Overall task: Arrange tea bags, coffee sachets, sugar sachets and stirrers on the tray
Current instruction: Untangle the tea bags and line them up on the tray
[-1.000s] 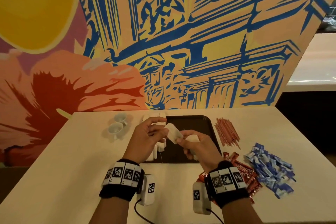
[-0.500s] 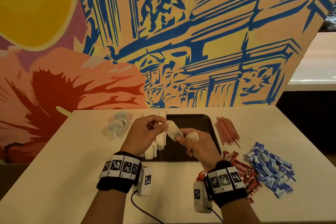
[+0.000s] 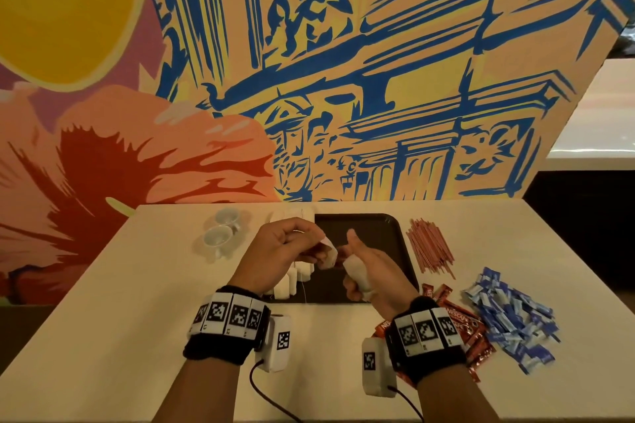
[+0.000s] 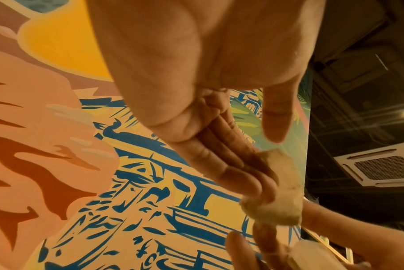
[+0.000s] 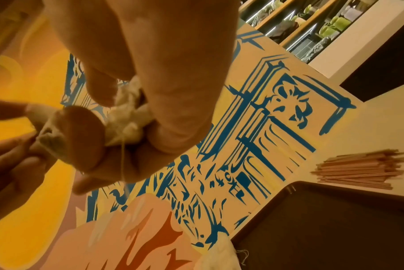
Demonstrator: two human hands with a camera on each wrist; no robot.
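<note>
Above the dark rectangular plastic tray [image 3: 378, 230], the left hand [image 3: 285, 251] pinched one small white paper tea bag [image 3: 329, 256] in curled fingers, while the right hand [image 3: 371, 271] clutched a second white tea bag [image 3: 355, 273].

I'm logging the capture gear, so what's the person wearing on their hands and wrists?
Bare hands, no sleeves. Each wrist has a black band carrying white tiles printed with black square codes, plus a white camera box with one code and a thin black cable.
</note>
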